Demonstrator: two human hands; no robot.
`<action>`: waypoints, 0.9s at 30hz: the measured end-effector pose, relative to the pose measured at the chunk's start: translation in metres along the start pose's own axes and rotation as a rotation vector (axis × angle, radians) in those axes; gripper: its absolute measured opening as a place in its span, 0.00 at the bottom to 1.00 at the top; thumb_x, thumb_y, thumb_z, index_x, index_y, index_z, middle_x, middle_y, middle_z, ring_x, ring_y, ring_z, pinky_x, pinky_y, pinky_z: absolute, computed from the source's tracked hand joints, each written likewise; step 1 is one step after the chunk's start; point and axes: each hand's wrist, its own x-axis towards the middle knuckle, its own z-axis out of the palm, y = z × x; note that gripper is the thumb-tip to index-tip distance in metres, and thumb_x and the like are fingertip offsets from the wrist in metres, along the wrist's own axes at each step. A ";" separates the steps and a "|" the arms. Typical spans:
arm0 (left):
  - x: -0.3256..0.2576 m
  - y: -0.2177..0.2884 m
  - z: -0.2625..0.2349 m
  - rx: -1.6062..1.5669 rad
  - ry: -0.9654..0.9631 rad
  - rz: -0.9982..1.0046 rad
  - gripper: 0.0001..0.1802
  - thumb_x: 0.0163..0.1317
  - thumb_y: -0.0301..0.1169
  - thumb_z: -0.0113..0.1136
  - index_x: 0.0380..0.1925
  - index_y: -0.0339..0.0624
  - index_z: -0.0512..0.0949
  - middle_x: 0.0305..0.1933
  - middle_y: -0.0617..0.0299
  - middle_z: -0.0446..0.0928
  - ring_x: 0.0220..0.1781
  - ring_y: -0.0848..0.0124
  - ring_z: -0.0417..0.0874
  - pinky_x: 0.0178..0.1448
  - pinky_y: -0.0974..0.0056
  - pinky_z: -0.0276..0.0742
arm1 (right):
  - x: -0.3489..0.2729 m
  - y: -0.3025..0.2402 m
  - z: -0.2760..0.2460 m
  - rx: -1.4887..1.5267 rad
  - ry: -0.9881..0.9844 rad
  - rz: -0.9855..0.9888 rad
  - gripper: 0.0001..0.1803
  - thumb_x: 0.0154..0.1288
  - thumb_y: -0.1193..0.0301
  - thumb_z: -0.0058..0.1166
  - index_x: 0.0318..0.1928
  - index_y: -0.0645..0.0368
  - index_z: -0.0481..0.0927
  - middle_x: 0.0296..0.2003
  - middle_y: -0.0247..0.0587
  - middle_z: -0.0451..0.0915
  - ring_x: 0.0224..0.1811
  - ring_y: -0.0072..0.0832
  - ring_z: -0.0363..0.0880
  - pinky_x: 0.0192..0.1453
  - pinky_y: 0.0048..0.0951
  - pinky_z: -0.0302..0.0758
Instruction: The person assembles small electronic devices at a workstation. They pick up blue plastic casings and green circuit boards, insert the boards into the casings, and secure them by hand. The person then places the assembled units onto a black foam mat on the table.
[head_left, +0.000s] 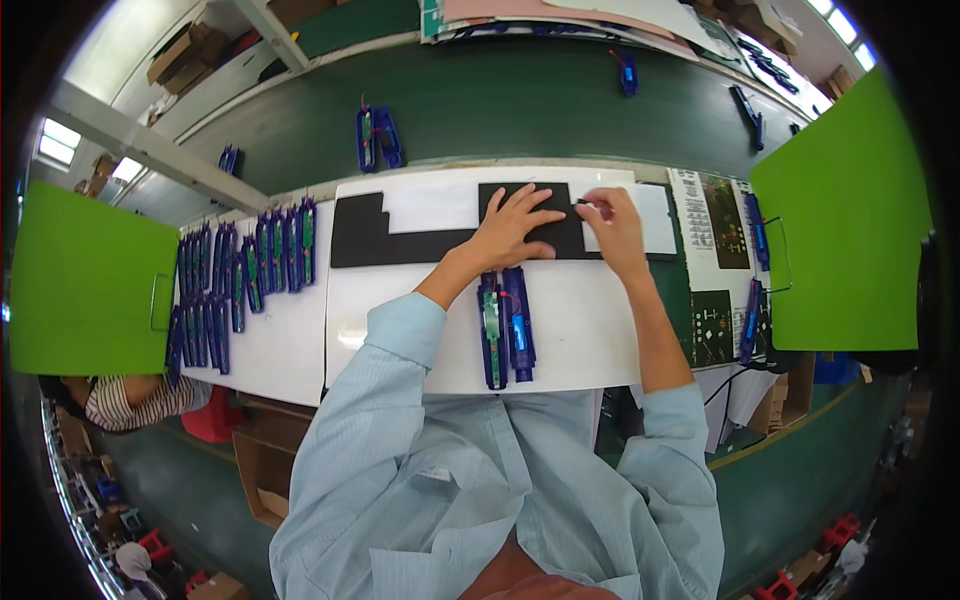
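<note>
Head view: our left hand (510,230) lies spread flat, presumably steadying the black sheet (430,247), while our right hand (616,222) pinches a small black piece (582,202) (perhaps foam) near its edge.

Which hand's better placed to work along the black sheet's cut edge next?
Probably the right: the right hand is at that edge, pinching a small dark piece. The left hand is spread flat on the black sheet, better suited to steadying it.

Left green panel (85,285), cardboard box (250,468)
</note>
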 end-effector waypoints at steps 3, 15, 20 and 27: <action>-0.041 0.034 -0.012 -0.068 0.420 0.070 0.20 0.67 0.40 0.72 0.57 0.51 0.85 0.66 0.59 0.81 0.72 0.56 0.76 0.76 0.38 0.58 | -0.053 -0.035 -0.027 0.330 -0.157 0.403 0.12 0.73 0.67 0.69 0.49 0.62 0.86 0.40 0.31 0.85 0.41 0.21 0.79 0.48 0.26 0.77; -0.207 0.140 0.061 0.149 0.227 0.038 0.18 0.65 0.30 0.70 0.56 0.51 0.85 0.65 0.69 0.82 0.68 0.71 0.78 0.80 0.45 0.47 | -0.155 -0.063 0.013 0.381 -0.462 0.447 0.08 0.77 0.71 0.65 0.49 0.63 0.84 0.45 0.31 0.80 0.45 0.18 0.78 0.53 0.22 0.77; -0.205 0.140 0.060 0.121 0.264 0.029 0.18 0.64 0.27 0.65 0.54 0.49 0.85 0.64 0.69 0.81 0.69 0.73 0.77 0.80 0.47 0.48 | -0.154 -0.066 0.019 0.345 -0.428 0.438 0.06 0.76 0.73 0.65 0.47 0.62 0.86 0.44 0.34 0.77 0.43 0.21 0.78 0.49 0.25 0.77; -0.206 0.139 0.064 0.100 0.268 0.019 0.19 0.64 0.26 0.65 0.55 0.48 0.85 0.64 0.68 0.81 0.69 0.73 0.77 0.80 0.46 0.48 | -0.157 -0.071 0.026 0.269 -0.364 0.423 0.05 0.75 0.75 0.65 0.46 0.63 0.85 0.43 0.35 0.77 0.41 0.22 0.78 0.47 0.25 0.77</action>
